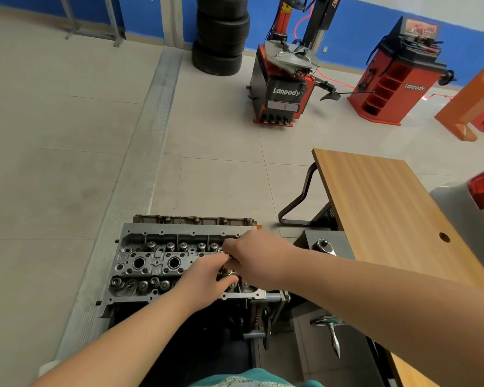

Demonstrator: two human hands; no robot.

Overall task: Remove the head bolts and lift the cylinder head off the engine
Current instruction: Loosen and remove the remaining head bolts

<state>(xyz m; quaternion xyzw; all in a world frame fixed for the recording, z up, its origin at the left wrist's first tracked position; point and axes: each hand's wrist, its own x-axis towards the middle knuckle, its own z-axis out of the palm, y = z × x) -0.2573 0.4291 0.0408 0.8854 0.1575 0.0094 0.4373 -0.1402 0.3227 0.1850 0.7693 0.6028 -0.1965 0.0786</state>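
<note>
Workshop floor of pale tiles, with the engine in front of us.

Nearest, our two hands meet over the right end of the cylinder head (pixel 162 263), whose long axis runs left to right across our view, valve side up. Our left hand (pixel 204 277) curls its fingers round a small metal part (pixel 227 272), perhaps a bolt, and our right hand (pixel 252 255) pinches at the same spot from above; we cannot tell just what the right fingers grip. Two round bores show open on the head's left half. Right of us stands one wooden table (pixel 380 208). Farther off are one stack of tyres (pixel 221 34) and two red machines: a tyre changer (pixel 285 88) and a balancer (pixel 394 79).
</note>
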